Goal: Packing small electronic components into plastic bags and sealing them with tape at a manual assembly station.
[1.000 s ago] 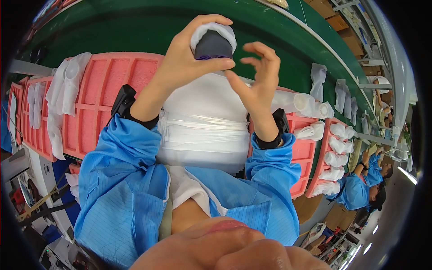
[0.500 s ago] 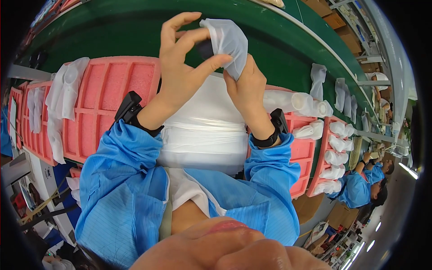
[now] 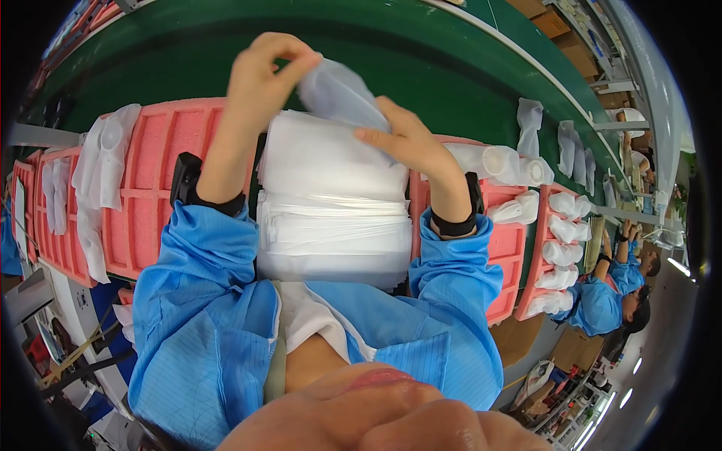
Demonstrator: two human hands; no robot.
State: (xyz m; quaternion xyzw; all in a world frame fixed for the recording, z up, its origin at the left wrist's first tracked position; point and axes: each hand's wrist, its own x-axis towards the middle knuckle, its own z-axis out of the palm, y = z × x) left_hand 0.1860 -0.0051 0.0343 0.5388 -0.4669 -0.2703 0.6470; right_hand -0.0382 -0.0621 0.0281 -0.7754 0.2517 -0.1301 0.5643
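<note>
Two hands raised over a white stack [image 3: 331,188], the landmark. Left hand [image 3: 259,83]: fingers pinched on the top edge of a translucent bag [image 3: 338,94], held above the stack's far end. Right hand [image 3: 406,143]: fingers loosely extended, resting on the bag's lower side. Pink trays [image 3: 150,180] flank the stack; green belt [image 3: 451,83] beyond it.
</note>
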